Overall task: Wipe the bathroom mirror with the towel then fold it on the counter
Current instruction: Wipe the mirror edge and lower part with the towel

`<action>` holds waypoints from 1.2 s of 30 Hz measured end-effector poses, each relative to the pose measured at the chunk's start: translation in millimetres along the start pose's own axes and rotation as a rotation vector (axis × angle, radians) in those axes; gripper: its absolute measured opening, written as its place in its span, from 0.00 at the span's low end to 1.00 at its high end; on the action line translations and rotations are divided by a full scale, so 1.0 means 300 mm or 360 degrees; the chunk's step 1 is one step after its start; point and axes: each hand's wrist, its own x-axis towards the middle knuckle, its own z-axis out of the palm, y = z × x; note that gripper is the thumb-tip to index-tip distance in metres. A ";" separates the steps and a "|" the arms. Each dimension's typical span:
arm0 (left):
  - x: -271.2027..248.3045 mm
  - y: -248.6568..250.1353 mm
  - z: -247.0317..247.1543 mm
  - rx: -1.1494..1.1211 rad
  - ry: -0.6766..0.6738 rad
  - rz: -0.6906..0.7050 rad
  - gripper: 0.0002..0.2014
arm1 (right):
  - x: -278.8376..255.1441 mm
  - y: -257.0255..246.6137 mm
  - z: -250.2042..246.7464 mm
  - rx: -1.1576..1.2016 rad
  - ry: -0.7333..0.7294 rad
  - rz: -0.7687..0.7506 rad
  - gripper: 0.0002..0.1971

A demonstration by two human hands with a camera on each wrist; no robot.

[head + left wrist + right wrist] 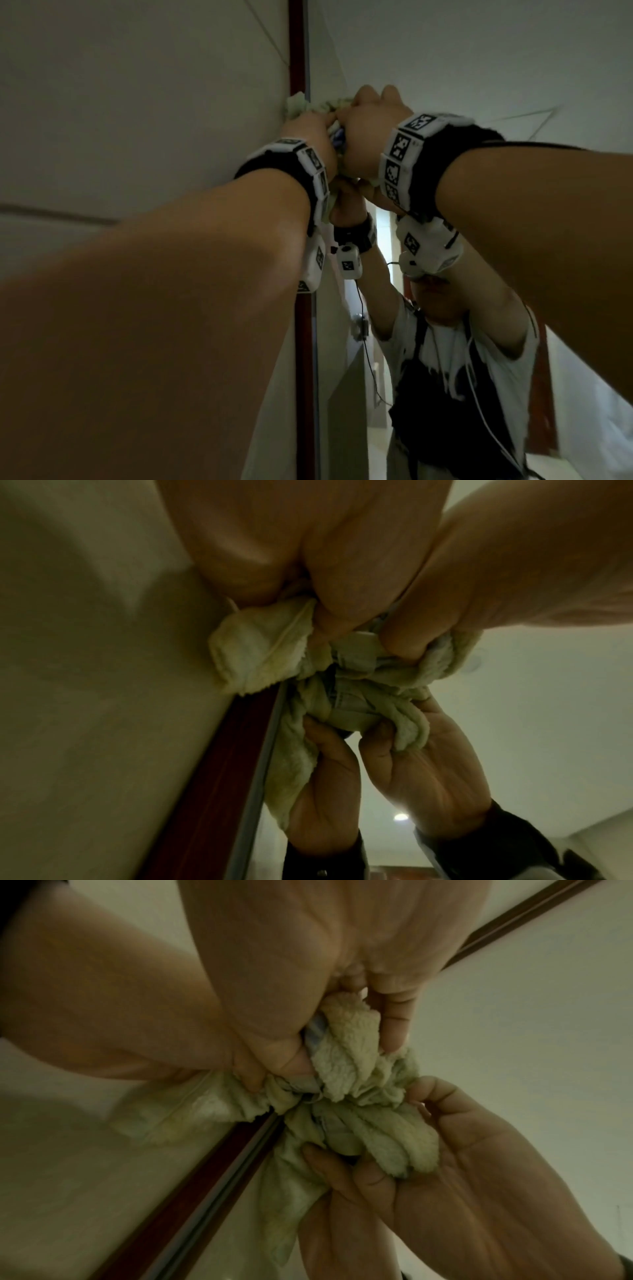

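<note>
The wiping step was judged to be in hand, near the mirror's (479, 68) upper left corner. For this step to be done well, the towel (246, 653) would best be kept bunched so that a thick pad lay between the fingertips and the glass, pressure would be kept even across both hands, and the strokes would be overlapped outward from the red frame (295, 51) so that no strip beside it was missed. A loose flap was seen spilling past the fingers onto the wall side of the frame; it was judged that this should be gathered in, lest the frame be wiped and not the glass.

Both arms were raised high and stretched forward, wrists close together. The left hand (308, 133) was curled round the towel's left part, its fingers (325, 615) dug into the folds. The right hand (370, 130) was curled likewise round the right part, its fingers (394, 1020) closed over the pile, the thumb pinching from beneath. The two hands touched each other. The towel was held bunched between the fingers and the glass, just at the frame's edge; nothing of it hung free below the palms. The counter was not in view.
</note>
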 end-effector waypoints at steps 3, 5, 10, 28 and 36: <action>-0.102 -0.011 0.052 -0.0052 -0.0107 0.0015 0.20 | -0.086 -0.030 0.039 0.0184 -0.0076 0.0017 0.25; -0.172 -0.029 0.085 -0.0100 -0.0029 0.0012 0.23 | -0.151 -0.044 0.067 0.0193 -0.0159 0.0027 0.25; -0.346 -0.046 0.162 -0.0085 -0.0341 0.0014 0.34 | -0.370 -0.075 0.157 0.0245 -0.0130 -0.0095 0.28; -1.135 -0.112 0.517 -0.0233 -0.0330 -0.0002 0.31 | -1.117 -0.249 0.503 0.0201 0.0016 -0.0352 0.22; -1.527 -0.148 0.688 -0.0358 -0.0400 0.0001 0.35 | -1.480 -0.338 0.692 0.0415 -0.0178 -0.0380 0.25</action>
